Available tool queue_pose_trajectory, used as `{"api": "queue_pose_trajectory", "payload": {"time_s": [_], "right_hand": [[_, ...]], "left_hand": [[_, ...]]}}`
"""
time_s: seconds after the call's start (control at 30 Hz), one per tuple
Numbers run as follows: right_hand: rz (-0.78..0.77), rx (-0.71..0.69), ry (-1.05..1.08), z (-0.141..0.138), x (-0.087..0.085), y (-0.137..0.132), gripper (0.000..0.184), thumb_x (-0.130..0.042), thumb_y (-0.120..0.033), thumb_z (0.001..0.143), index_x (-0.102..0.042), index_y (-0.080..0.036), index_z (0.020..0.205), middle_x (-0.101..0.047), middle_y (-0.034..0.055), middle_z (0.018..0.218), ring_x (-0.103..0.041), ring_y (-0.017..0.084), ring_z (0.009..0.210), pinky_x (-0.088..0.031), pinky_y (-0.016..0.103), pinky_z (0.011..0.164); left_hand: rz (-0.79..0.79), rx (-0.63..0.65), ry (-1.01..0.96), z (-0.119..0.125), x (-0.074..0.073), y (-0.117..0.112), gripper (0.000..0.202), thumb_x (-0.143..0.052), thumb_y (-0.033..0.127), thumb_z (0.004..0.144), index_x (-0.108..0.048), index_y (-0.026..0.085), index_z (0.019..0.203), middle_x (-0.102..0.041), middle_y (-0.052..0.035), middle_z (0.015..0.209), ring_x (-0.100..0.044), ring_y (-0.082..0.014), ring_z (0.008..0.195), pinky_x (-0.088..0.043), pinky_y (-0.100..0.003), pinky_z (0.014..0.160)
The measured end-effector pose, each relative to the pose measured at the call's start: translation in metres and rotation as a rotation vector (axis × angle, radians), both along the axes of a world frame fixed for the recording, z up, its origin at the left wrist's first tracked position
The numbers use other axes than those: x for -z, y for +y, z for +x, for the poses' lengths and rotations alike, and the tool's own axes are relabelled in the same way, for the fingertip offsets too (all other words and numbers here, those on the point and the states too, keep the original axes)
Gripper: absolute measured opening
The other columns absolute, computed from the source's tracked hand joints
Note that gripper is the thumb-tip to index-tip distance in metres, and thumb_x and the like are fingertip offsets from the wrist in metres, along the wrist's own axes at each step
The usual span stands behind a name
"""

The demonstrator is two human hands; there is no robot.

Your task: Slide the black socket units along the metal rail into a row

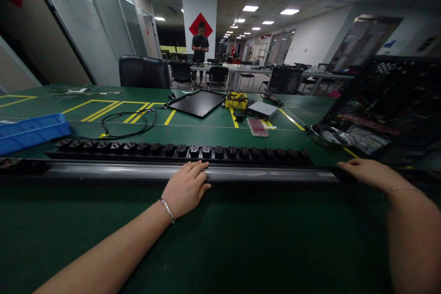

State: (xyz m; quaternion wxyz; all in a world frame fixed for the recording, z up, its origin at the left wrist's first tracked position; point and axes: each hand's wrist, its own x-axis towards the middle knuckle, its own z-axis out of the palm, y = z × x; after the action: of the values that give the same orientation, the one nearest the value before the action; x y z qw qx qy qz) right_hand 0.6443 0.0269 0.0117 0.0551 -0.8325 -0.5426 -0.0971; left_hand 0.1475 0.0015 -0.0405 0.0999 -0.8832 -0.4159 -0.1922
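A long silver metal bar (262,174), with black edges and ends, lies across the table in front of me. My left hand (186,188) rests over its middle, fingers stretched across the metal and the thumb apart towards the near edge. At the bar's right end, my right hand (365,172) is closed, fingertips on the black end part; the thumb is mostly hidden. Just behind the bar runs a long black strip (182,150) with a row of several black sockets. More black socket parts (17,165) show at the bar's left end.
On the green table (220,243) are a blue plastic bin (34,133), a coiled black cable (129,124), a flat black panel (198,102), a yellow box (236,101), a grey box (262,109), a metal bowl (330,135) and an open computer case (382,101). A person (200,48) stands farther back.
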Motion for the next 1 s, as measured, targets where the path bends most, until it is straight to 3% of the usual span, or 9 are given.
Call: {"api": "queue_pose_trajectory", "payload": {"time_s": [0.17, 0.33, 0.47, 0.73, 0.9, 1.0], "right_hand": [[-0.267, -0.078, 0.212, -0.047, -0.015, -0.002, 0.037, -0.052, -0.042, 0.082, -0.072, -0.011, 0.085, -0.066, 0.0143, 0.08, -0.058, 0.016, 0.064, -0.036, 0.027, 0.061], [-0.338, -0.118, 0.248, -0.089, -0.024, -0.006, 0.037, -0.048, -0.042, 0.085, -0.068, -0.012, 0.088, -0.065, 0.013, 0.08, -0.058, 0.019, 0.067, -0.037, 0.029, 0.063], [-0.357, -0.215, 0.293, -0.128, -0.023, -0.008, 0.034, -0.047, -0.045, 0.085, -0.065, -0.018, 0.094, -0.065, 0.0056, 0.08, -0.059, 0.017, 0.067, -0.04, 0.026, 0.063], [-0.215, -0.546, 0.466, -0.206, -0.011, -0.022, 0.03, -0.048, -0.039, 0.084, -0.059, -0.019, 0.104, -0.065, 0.0038, 0.098, -0.06, 0.016, 0.086, -0.045, 0.027, 0.077], [-0.112, -0.753, 0.689, -0.244, 0.013, -0.033, 0.036, -0.047, -0.031, 0.083, -0.053, -0.016, 0.115, -0.063, 0.0062, 0.106, -0.06, 0.015, 0.093, -0.047, 0.028, 0.085], [-0.011, -0.946, 0.558, -0.258, 0.031, -0.038, 0.043, -0.046, -0.026, 0.083, -0.048, -0.014, 0.124, -0.056, 0.009, 0.121, -0.054, 0.017, 0.109, -0.042, 0.033, 0.097]], "left_hand": [[-0.04, -0.015, -0.031, 0.0, -0.002, 0.0, 0.017, -0.052, 0.028, 0.084, -0.057, 0.016, 0.095, -0.056, -0.0107, 0.124, -0.049, -0.0262, 0.116, -0.039, -0.046, 0.101], [-0.052, -0.018, -0.063, 0.001, -0.001, 0.001, 0.025, -0.052, 0.029, 0.083, -0.053, 0.016, 0.105, -0.057, -0.0101, 0.122, -0.048, -0.0249, 0.116, -0.038, -0.044, 0.102], [-0.031, -0.034, -0.085, 0.002, 0.001, 0.001, 0.039, -0.051, 0.032, 0.082, -0.048, 0.015, 0.117, -0.058, -0.0108, 0.119, -0.05, -0.0249, 0.113, -0.039, -0.043, 0.1], [-0.021, -0.05, -0.094, 0.001, 0.004, 0.003, 0.048, -0.049, 0.036, 0.083, -0.042, 0.015, 0.126, -0.058, -0.0117, 0.118, -0.051, -0.0255, 0.112, -0.039, -0.045, 0.1], [-0.014, -0.02, -0.089, 0.0, 0.004, 0.002, 0.055, -0.049, 0.037, 0.085, -0.035, 0.015, 0.133, -0.05, -0.0122, 0.131, -0.047, -0.0236, 0.117, -0.038, -0.042, 0.101], [0.027, 0.007, -0.056, -0.001, 0.001, 0.0, 0.055, -0.049, 0.036, 0.085, -0.035, 0.021, 0.136, -0.037, -0.0111, 0.143, -0.038, -0.0253, 0.127, -0.035, -0.044, 0.103]]}}
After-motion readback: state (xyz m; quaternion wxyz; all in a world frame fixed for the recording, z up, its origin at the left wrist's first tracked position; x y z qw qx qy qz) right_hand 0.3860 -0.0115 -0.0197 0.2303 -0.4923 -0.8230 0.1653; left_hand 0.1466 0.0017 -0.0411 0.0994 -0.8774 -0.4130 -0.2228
